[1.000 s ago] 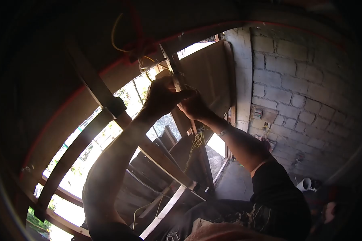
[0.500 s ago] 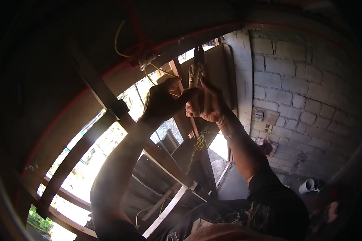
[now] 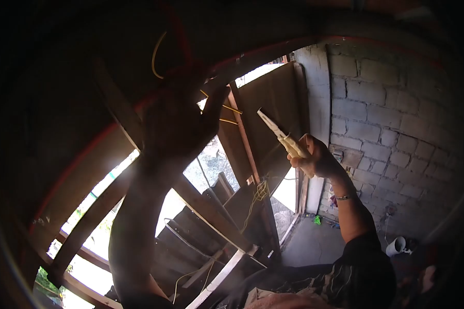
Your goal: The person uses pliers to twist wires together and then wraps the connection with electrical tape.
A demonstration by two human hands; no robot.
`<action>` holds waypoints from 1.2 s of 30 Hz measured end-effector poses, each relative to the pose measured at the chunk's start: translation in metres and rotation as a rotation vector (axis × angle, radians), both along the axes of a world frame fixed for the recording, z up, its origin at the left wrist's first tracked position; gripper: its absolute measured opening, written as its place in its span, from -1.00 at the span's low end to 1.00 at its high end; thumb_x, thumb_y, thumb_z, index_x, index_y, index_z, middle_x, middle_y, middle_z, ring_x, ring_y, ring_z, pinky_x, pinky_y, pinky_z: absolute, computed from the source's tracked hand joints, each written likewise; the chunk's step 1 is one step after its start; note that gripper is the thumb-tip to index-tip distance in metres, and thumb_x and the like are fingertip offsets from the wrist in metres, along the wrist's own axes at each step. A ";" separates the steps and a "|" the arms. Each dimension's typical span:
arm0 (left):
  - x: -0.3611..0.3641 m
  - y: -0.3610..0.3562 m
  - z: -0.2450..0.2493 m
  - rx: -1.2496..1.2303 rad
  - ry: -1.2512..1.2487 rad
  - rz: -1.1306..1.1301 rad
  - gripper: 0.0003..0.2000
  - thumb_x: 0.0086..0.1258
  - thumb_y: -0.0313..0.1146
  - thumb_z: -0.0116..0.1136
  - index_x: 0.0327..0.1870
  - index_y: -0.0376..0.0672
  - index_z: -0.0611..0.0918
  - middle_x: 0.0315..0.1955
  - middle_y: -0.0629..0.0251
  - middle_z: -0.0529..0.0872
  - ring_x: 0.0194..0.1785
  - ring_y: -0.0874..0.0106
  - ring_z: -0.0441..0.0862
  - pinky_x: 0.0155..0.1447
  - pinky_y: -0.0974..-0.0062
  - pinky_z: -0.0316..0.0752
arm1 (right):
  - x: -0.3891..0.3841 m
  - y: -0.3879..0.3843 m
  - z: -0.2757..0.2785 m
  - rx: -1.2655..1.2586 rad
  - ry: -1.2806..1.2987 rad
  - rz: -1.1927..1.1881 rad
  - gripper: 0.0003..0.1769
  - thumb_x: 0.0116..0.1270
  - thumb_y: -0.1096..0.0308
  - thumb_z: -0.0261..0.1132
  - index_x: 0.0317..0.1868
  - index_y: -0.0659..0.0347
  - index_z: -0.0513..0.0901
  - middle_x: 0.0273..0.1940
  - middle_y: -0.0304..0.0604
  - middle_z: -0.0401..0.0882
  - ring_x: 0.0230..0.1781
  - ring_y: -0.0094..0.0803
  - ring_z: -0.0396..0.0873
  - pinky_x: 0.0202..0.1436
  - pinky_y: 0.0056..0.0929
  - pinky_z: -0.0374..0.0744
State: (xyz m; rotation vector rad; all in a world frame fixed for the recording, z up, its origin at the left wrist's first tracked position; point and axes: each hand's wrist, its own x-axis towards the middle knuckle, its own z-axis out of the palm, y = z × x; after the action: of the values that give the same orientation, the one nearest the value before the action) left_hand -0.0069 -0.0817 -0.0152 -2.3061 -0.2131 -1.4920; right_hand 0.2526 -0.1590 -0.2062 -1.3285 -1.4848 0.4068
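Pliers with pale handles (image 3: 292, 144) are in my right hand (image 3: 315, 157), their narrow jaws pointing up and left, with nothing visible between them. Up under the dark beam, my left hand (image 3: 178, 121) is deep in shadow beside the yellow wire (image 3: 232, 109). Its thumb side shows against the light, but its fingers are hidden, so their grip on the wire cannot be told. Two wire ends stick out to the right of this hand. Above it, another length of yellow wire (image 3: 155, 56) curves upward. A red line (image 3: 183, 41) runs along the dark surface nearby.
Wooden framing (image 3: 95, 216) with bright gaps crosses the left side. A block wall (image 3: 381, 113) rises at the right. Tangled yellow cord (image 3: 262, 191) hangs by a post. Below are a white container (image 3: 395, 246) and a small green item (image 3: 317, 220) on the floor.
My right hand has moved down and right with the pliers, away from my left hand. My left hand has risen leftward to the wire bundle, covering it; two wire ends now show freely.
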 end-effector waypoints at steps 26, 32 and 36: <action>0.001 0.056 0.063 -0.709 0.476 0.010 -0.63 0.48 -0.09 -0.05 -0.01 -0.21 0.62 -0.24 0.29 0.71 -0.23 0.49 0.61 -0.10 0.46 0.52 | 0.015 0.044 0.158 0.794 -1.020 -0.649 -0.53 -0.02 0.58 0.41 -0.03 0.15 0.60 0.23 -0.07 0.29 0.22 -0.16 0.36 0.23 -0.27 0.49; 0.000 0.069 0.059 -0.697 0.479 -0.034 -0.63 0.49 -0.08 -0.05 -0.04 -0.22 0.62 -0.27 0.29 0.70 -0.24 0.49 0.61 -0.10 0.47 0.53 | 0.012 0.047 0.159 0.770 -1.098 -0.682 -0.40 -0.08 0.63 0.41 0.06 0.09 0.56 0.28 -0.11 0.24 0.27 -0.19 0.31 0.26 -0.35 0.51; -0.001 0.067 0.060 -0.669 0.497 -0.013 -0.63 0.49 -0.07 -0.05 -0.05 -0.22 0.63 -0.27 0.28 0.71 -0.25 0.49 0.62 -0.12 0.47 0.54 | 0.012 0.045 0.159 0.725 -1.122 -0.690 -0.39 -0.07 0.60 0.41 0.08 0.07 0.56 0.28 -0.12 0.24 0.28 -0.21 0.29 0.31 -0.34 0.46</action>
State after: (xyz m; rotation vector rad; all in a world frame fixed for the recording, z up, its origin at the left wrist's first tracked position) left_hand -0.0080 -0.0152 0.0450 -3.1135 -0.6301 -0.8737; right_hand 0.2645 -0.1140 -0.0470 -1.3611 -1.5985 -1.3997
